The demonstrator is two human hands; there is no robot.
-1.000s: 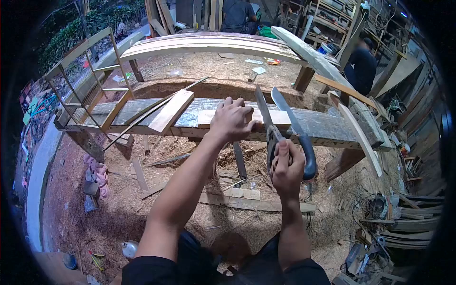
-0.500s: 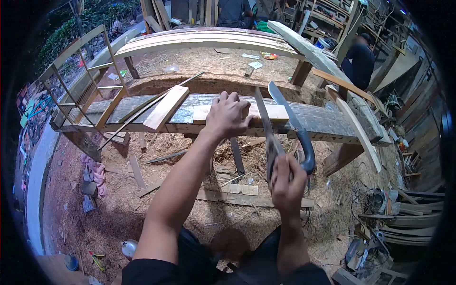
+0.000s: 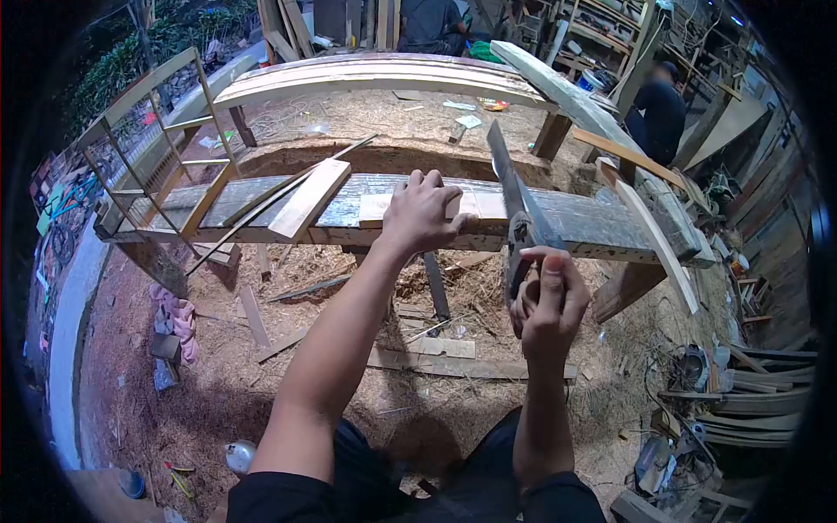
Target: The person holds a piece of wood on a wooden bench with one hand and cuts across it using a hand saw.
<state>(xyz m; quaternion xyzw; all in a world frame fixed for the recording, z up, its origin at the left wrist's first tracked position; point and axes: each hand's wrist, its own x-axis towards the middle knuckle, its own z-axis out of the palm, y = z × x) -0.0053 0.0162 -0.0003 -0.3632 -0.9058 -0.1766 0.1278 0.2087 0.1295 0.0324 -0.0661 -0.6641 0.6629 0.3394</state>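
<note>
My left hand [image 3: 422, 211] presses down on a short pale wooden board [image 3: 492, 206], its fingers curled over the top. The board lies along a worn workbench plank [image 3: 602, 222]. In my right hand [image 3: 551, 307] is the dark handle of a handsaw [image 3: 506, 166], held to the right of my left hand. The saw's blade points up and away, by the board's right end. Behind it, a large knife [image 3: 542, 218] with a broad blade lies on the bench, mostly covered by the saw and my right hand.
Left on the bench are another pale board [image 3: 310, 199] and a wooden frame [image 3: 179, 157]. A curved wooden strip [image 3: 658, 240] leans at the right end. Sawdust and offcuts [image 3: 443, 347] cover the floor. Long planks [image 3: 375, 74] lie beyond, and a person [image 3: 660, 109] sits at far right.
The saw has shifted up and to the right with my right hand, now hiding most of the knife. My left hand stays on the board.
</note>
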